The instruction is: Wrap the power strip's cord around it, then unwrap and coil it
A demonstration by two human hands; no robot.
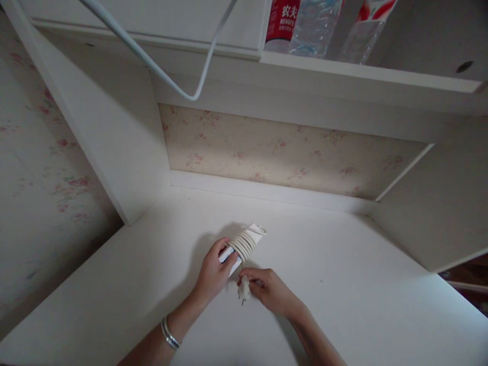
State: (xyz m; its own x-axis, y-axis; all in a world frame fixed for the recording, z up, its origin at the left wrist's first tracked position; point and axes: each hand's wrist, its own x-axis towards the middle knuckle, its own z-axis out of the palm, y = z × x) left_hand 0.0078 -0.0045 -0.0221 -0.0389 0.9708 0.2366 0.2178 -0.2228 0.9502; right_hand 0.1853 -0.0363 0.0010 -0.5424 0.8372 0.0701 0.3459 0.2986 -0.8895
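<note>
White oblong block (257,235): at six o'clock, over the white tabletop (343,259).
Thick cream cord (244,245): wound around the block in several side-by-side loops.
Left hand (215,269): closed around the block's near end.
Right hand (272,290): at the block's five o'clock, pinching a pale two-pronged plug (244,288).
Clear red-labelled plastic bottles (316,25): one o'clock, on the white shelf (362,73).
</note>
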